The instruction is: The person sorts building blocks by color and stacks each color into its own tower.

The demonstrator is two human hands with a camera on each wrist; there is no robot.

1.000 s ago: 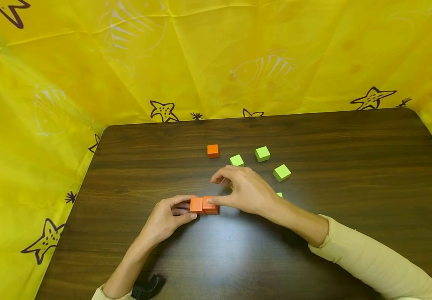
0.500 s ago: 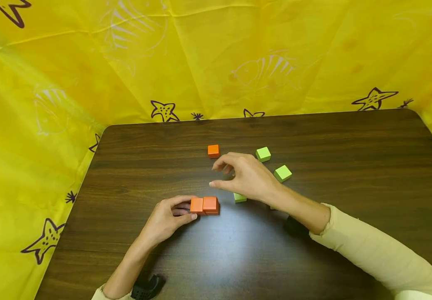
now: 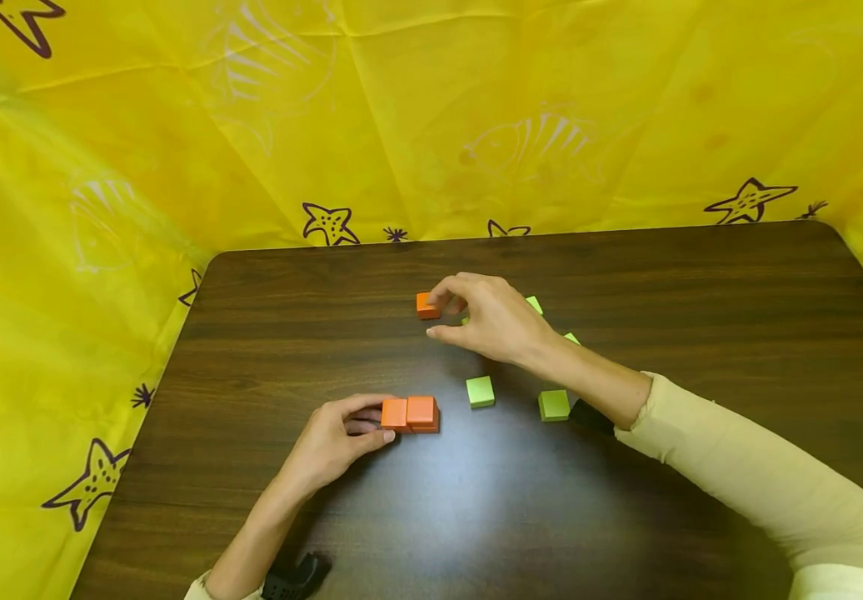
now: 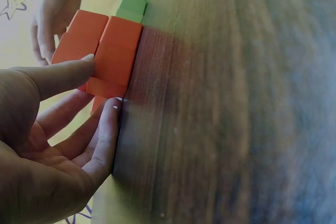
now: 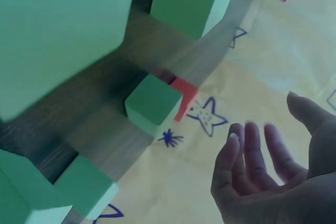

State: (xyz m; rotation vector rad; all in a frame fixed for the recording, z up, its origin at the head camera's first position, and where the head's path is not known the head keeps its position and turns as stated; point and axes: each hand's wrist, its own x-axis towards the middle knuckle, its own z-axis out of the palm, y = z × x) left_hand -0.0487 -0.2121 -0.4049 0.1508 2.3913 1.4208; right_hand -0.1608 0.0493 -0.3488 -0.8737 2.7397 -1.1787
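Note:
My left hand [image 3: 336, 435] grips the left end of a small cluster of orange blocks [image 3: 422, 412] on the table, thumb at the near side, fingers behind. One block in the cluster sits higher than the left one; the left wrist view shows the orange blocks [image 4: 118, 51] pressed together. My right hand [image 3: 493, 321] hovers, bent fingers apart from the thumb and nothing between them, its fingertips partly covering a lone orange block [image 3: 426, 307] in the head view. In the right wrist view that orange block [image 5: 186, 97] stands behind a green block [image 5: 153, 103].
Green blocks are scattered to the right: one [image 3: 480, 392] beside the orange cluster, another [image 3: 554, 406] near my right wrist, others partly hidden by the hand and arm. The dark wooden table [image 3: 311, 325] meets a yellow patterned cloth [image 3: 416, 125] at its back edge.
The right hand has let go of the top orange block and moved away from me, toward the lone orange block, uncovering two nearer green blocks. My left hand stays put.

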